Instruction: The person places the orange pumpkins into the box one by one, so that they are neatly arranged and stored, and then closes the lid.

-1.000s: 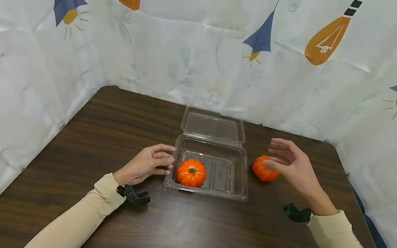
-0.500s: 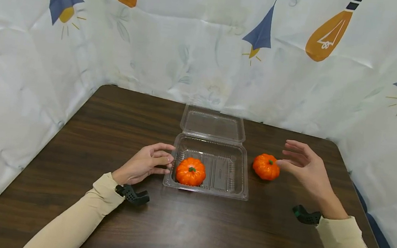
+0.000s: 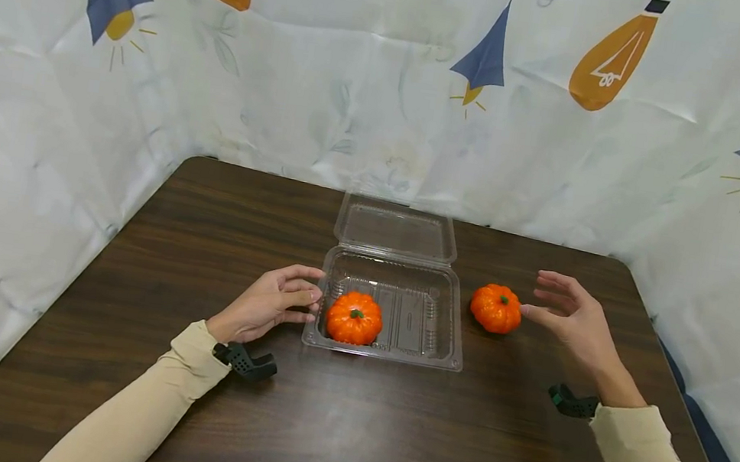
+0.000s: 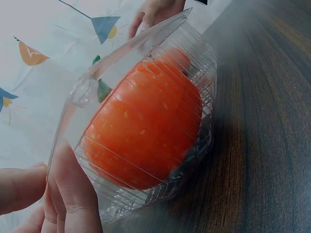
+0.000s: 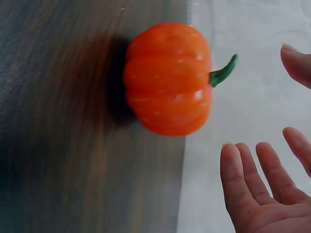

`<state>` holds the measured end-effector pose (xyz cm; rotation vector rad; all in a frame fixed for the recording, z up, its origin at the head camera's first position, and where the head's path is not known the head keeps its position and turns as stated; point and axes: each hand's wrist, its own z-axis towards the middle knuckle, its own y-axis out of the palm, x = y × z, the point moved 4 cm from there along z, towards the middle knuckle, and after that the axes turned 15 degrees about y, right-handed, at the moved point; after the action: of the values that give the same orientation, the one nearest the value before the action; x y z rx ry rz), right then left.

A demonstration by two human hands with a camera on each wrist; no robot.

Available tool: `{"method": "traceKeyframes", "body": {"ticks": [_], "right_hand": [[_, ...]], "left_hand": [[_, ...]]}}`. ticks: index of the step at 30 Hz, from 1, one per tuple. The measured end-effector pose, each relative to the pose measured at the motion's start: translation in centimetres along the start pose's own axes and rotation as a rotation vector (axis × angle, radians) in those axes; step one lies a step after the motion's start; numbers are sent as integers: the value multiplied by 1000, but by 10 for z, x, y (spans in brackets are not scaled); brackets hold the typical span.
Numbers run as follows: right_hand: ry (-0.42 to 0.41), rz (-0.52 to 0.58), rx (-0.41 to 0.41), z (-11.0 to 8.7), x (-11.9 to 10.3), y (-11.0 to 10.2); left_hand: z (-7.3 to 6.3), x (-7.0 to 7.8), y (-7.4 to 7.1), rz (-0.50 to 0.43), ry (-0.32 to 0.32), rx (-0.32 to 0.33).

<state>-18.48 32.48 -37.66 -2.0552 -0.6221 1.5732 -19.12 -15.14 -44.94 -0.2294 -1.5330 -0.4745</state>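
Observation:
A clear plastic clamshell container (image 3: 406, 355) lies on the table with its lid (image 3: 397, 233) folded back. One small orange pumpkin (image 3: 354, 318) with a green stem sits in its left side. My left hand (image 3: 269, 303) pinches the container's left rim, thumb on one side and fingers on the other in the left wrist view. A second orange pumpkin (image 3: 495, 309) rests on the table to the right of the container. Beside it, my right hand (image 3: 574, 321) holds nothing, its fingers (image 5: 274, 174) spread and apart from the pumpkin in the right wrist view.
The dark wooden table (image 3: 346, 428) runs up to a white printed curtain (image 3: 289, 98) at the back and sides. Black wrist mounts (image 3: 246, 362) sit below both hands.
My right hand has drawn back to the right, off the second pumpkin, which now shows whole. My left hand keeps its hold on the container's rim.

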Motion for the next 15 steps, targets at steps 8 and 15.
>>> {"method": "traceKeyframes", "body": {"ticks": [8, 15], "right_hand": [[26, -65, -15, 6, 12, 7], [26, -103, -43, 10, 21, 15]], "left_hand": [[1, 1, 0, -8, -4, 8], [1, 0, 0, -7, -5, 9]]}}
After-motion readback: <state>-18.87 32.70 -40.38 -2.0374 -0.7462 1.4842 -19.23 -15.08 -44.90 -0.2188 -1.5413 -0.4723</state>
